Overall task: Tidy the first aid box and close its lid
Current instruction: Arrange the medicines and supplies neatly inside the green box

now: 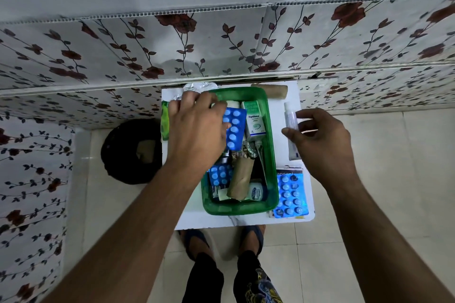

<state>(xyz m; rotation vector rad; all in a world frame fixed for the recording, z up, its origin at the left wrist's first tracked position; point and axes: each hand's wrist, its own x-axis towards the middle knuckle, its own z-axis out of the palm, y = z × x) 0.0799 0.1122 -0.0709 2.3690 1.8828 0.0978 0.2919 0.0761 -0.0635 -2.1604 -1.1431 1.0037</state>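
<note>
Left hand (197, 125) pinching blue blister pack (234, 128) over green box (270, 155) — packing; right hand (320, 140) loosely curled beside white tube (290, 118), touch unclear — 1 more to stow.

One view only, from a head-worn wide-angle camera, looking steeply down past the person's forearms onto a small white table (290, 216) that sits dead centre and fairly close. The frame's top tilts toward the floral-patterned wall (221, 44), whose lines bow with the lens. At the bottom edge, the person's own feet in sandals (253, 238) stand on the tiled floor (369, 155) directly beneath the camera.
</note>
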